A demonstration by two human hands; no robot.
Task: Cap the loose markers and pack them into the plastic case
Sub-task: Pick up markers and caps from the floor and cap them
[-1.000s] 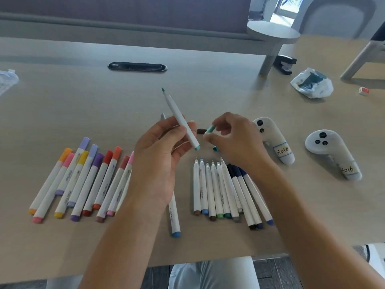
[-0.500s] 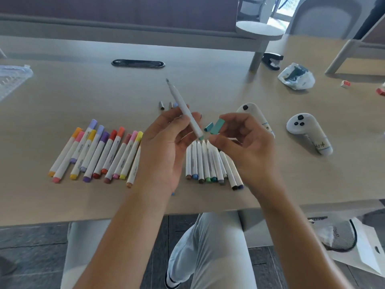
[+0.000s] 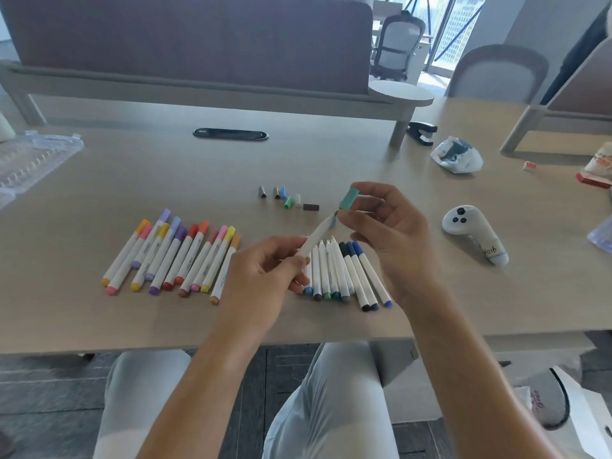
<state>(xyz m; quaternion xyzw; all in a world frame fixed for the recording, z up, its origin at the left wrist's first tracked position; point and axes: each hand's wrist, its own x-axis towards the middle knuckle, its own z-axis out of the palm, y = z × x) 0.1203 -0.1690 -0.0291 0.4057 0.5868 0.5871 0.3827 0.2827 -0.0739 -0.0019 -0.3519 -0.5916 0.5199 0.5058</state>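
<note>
The left hand (image 3: 265,273) is pinching the white marker (image 3: 314,238) above the near table edge while the right hand's (image 3: 387,230) fingertips are clamping the teal cap (image 3: 348,198), best aligned squarely over the tip before pressing.

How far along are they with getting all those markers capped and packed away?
Roughly halfway through capping, nothing packed. Done: the capped markers on the left, plus three dark-capped ones. In hand: the left hand holds an uncapped marker while the right hand pinches a teal cap near its tip. Left: the uncapped markers, the loose caps, and filling the plastic case.
</note>
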